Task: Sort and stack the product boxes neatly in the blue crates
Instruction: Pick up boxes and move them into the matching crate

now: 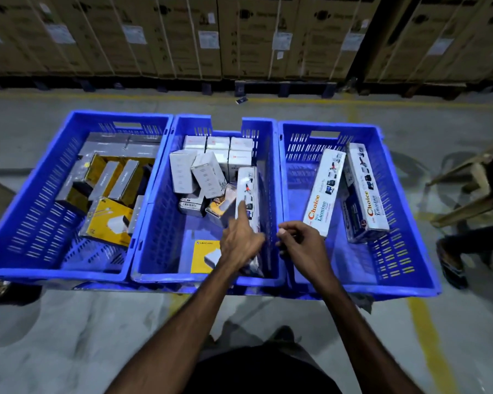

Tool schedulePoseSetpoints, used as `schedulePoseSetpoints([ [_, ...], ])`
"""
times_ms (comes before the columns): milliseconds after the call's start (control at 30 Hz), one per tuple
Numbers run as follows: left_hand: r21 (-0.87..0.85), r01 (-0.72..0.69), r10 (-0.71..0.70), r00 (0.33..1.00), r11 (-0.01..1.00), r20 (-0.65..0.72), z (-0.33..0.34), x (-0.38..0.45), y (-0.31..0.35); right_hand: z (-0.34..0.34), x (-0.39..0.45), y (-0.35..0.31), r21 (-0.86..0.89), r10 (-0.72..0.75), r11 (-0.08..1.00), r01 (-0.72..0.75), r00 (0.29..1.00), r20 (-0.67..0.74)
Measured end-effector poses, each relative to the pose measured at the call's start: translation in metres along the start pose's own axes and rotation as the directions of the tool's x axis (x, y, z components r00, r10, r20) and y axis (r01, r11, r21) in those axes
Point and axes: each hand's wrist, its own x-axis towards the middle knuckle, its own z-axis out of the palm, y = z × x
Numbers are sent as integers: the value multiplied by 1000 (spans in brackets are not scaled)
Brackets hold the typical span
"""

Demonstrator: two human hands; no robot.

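Warehouse floor, left hand [241,240] gripping long box [248,200], forefinger outstretched

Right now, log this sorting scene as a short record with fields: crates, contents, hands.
crates: three blue crates side by side on the floor: left crate, middle crate, right crate
left crate contents: yellow and grey boxes, loosely piled
middle crate contents: small white boxes, some stacked at the far end, some tipped; a flat yellow box near the front
right crate contents: two long Choice boxes, leaning
left hand: on a long white box along the middle crate's right wall
right hand: over the wall between middle and right crates, holding nothing visible
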Motion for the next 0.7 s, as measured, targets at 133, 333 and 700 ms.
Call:
schedulePoseSetpoints([
  [133, -27, -38, 33, 988, 999, -150, -45, -9, 19, -2, 0, 6, 1, -17, 1000, 17, 999, 28],
  [333, 43, -243, 245, 928, 969, -282, -98, -26, 79, -1, 4, 19, -124, -94, 987, 99, 994, 51],
  [700, 342, -391, 448, 888, 854, -102, -64, 17, 190, 6, 7, 21, -195, -64, 978, 77, 995, 74],
])
